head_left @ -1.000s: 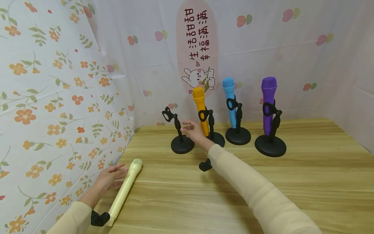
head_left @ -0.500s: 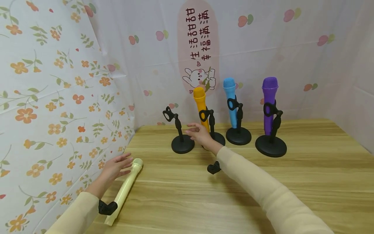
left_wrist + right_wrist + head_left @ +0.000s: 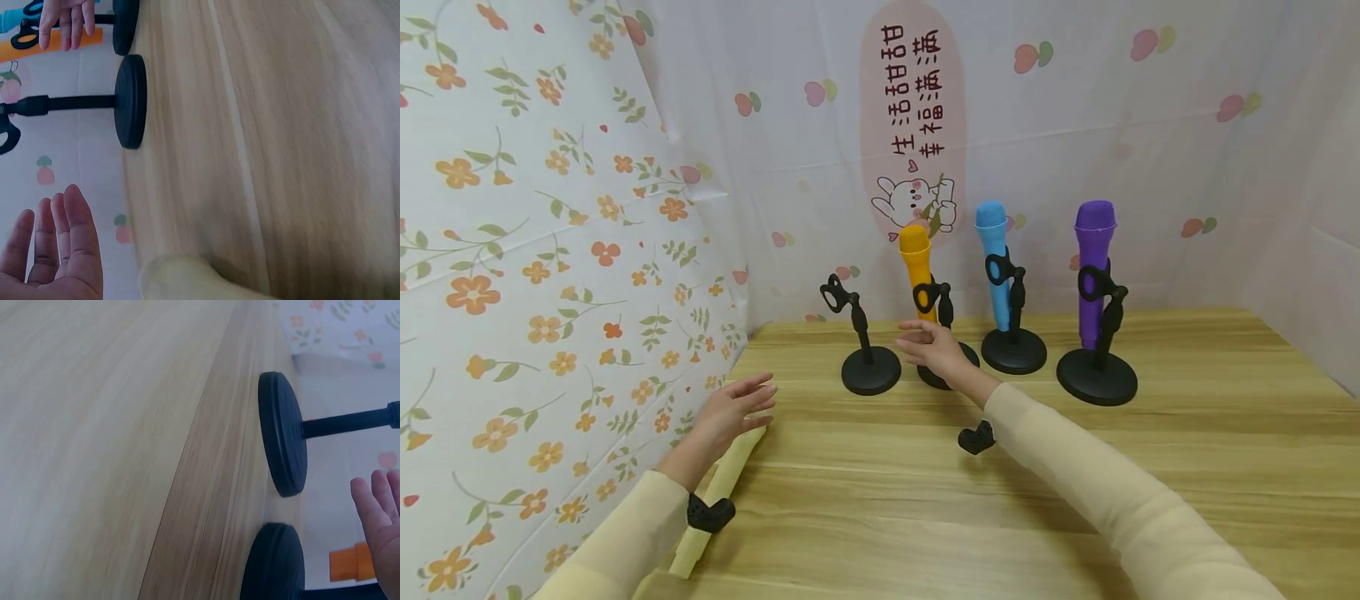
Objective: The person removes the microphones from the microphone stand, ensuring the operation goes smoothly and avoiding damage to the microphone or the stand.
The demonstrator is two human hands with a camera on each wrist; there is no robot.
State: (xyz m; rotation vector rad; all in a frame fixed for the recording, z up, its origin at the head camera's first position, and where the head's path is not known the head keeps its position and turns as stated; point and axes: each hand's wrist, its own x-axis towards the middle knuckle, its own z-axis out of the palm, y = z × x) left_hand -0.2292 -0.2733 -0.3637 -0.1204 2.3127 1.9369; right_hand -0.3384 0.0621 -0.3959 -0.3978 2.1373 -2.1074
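Note:
My left hand (image 3: 727,421) hovers above a pale yellow microphone (image 3: 730,475) lying on the table, its fingers spread and holding nothing. The hand covers the microphone's head end in the head view. In front of the orange microphone (image 3: 914,250), my right hand (image 3: 938,350) hangs in the air with loose fingers and nothing in them. That microphone leans in the clip of a black stand. To the left of the right hand is a black microphone stand (image 3: 868,371) with a bare clip. Both palms show in the left wrist view, the left hand (image 3: 59,250) nearer.
Two more stands hold a blue microphone (image 3: 997,275) and a purple microphone (image 3: 1093,250) at the right. A floral curtain (image 3: 550,250) borders the wooden table (image 3: 887,508) on the left. A printed cloth (image 3: 1052,142) hangs behind.
The left hand has moved up and to the right, over the head of the pale yellow microphone. My right hand has drawn back rightward from the bare stand toward the orange microphone's stand.

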